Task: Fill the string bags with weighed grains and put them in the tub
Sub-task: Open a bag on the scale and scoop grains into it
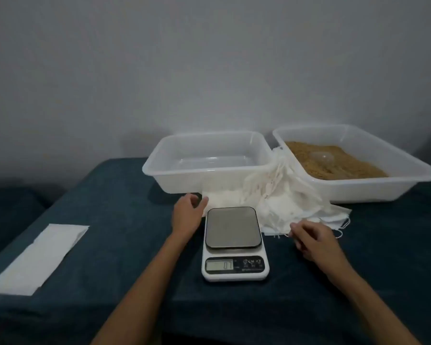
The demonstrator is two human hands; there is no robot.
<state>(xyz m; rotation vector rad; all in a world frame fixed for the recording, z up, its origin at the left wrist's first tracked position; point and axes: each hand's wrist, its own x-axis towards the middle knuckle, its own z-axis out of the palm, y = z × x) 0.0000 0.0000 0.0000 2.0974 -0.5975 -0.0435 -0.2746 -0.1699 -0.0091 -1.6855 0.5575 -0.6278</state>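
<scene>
A heap of white string bags (281,197) lies behind a white kitchen scale (234,242) with a bare steel platform. An empty translucent tub (207,145) stands at the back centre. To its right a second tub (408,165) holds brown grains (334,160) with a clear plastic scoop (321,156) half sunk in them. My left hand (187,215) hovers left of the scale with fingers relaxed, at the edge of the bags, holding nothing. My right hand (314,240) is right of the scale, its fingertips at the near edge of the bag heap.
Everything stands on a table under a dark teal cloth (110,257). A flat white folded sheet (38,260) lies at the front left. A plain grey wall rises behind the tubs.
</scene>
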